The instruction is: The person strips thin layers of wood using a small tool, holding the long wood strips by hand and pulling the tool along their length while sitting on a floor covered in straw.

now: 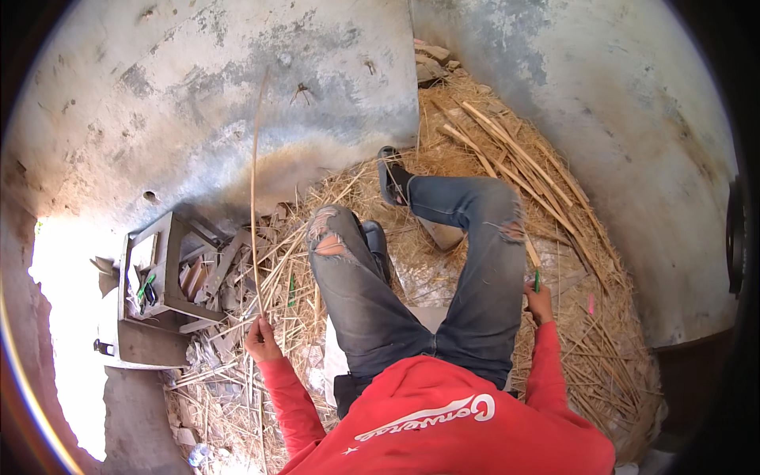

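Note:
My left hand (262, 342), out to the left of my knees, pinches a long thin bamboo strip (254, 178). The strip stands nearly upright in the picture, reaching up in front of the wall and on down below the fingers. Beside my right knee, my right hand (540, 305) is closed round a green-handled tool (537, 280). Only a bit of the green shows above the fist; the tool's exact kind is too small to tell. The two hands are well apart, with my legs in torn jeans (475, 261) between them.
Split bamboo lengths (514, 154) lie in a pile at the far right, along the curved wall (617, 142). Shavings and thin strips (586, 348) litter the floor. An overturned-looking wooden frame (170, 269) stands at the left, a small green-and-black item (147, 290) on it.

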